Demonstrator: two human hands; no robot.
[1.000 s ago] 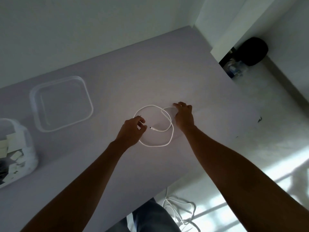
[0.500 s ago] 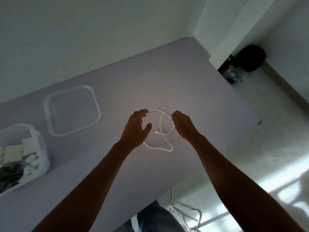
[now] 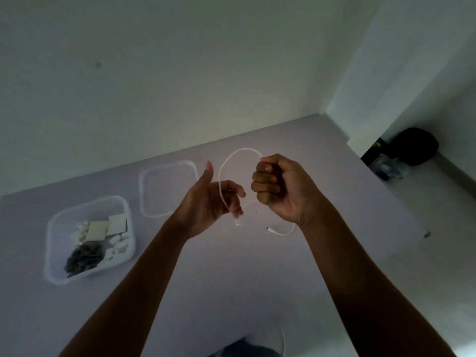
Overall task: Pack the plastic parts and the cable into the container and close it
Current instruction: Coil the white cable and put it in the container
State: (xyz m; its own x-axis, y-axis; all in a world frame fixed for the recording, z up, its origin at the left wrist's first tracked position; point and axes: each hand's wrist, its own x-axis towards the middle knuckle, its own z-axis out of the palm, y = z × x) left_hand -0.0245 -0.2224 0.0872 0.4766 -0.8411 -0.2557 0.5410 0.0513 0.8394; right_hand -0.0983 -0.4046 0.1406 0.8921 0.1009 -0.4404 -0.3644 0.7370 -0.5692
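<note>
Right hand (image 3: 280,189) grips cable (image 3: 226,163) (left (image 3: 208,202) loosely)

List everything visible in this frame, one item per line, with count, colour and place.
cable: one, white, lifted above the table between both hands
container: one, clear, on the table's left, open
plastic parts: many, white, cream and dark, inside the container
lid: one, clear, flat on the table beyond the container
table: one, grey
black bag: one, on the floor at far right
left hand: fingers loosely curled, cable running across them
right hand: fist gripping the cable
</note>
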